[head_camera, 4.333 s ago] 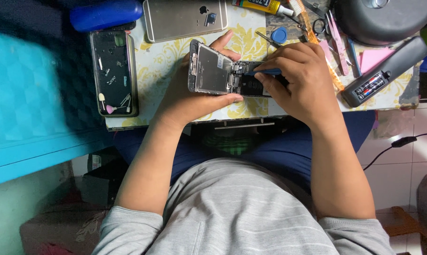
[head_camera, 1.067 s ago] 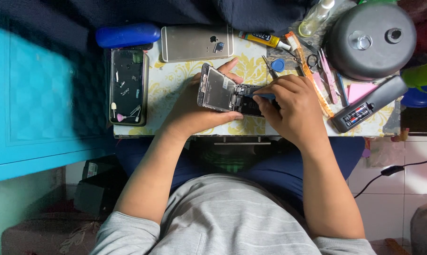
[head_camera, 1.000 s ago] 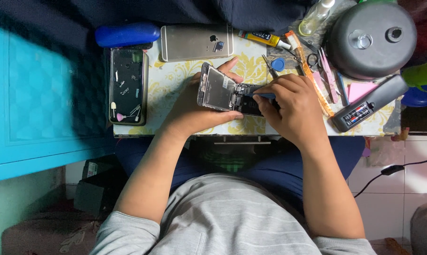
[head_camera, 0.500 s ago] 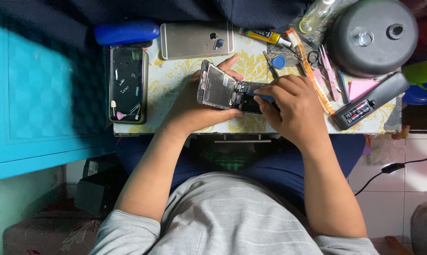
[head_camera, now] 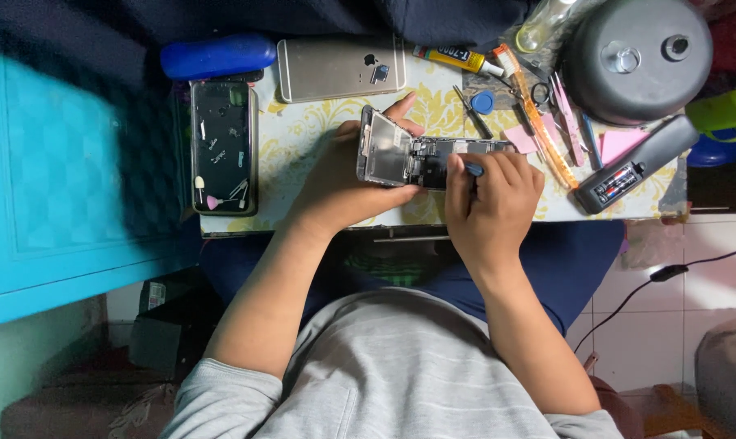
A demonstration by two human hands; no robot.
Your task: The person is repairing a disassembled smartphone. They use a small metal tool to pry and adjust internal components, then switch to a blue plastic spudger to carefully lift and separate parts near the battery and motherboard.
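left hand (head_camera: 344, 183) grips the opened phone (head_camera: 421, 158) at the near edge of the patterned table (head_camera: 303, 134), while right hand (head_camera: 490, 203) pinches a blue-handled screwdriver (head_camera: 471, 169) over its insides

left hand (head_camera: 335, 183) gripping opened phone (head_camera: 417, 158), right hand (head_camera: 490, 203) on screwdriver (head_camera: 470, 169)

a small phone-repair bench, likely a workshop stall. the little patterned table (head_camera: 303, 138) carries an opened phone (head_camera: 421, 158), a stripped phone frame (head_camera: 222, 146) at 9 o'clock, and at 2 o'clock a glue tube (head_camera: 457, 58), tweezers (head_camera: 565, 106) and scissors (head_camera: 539, 93).
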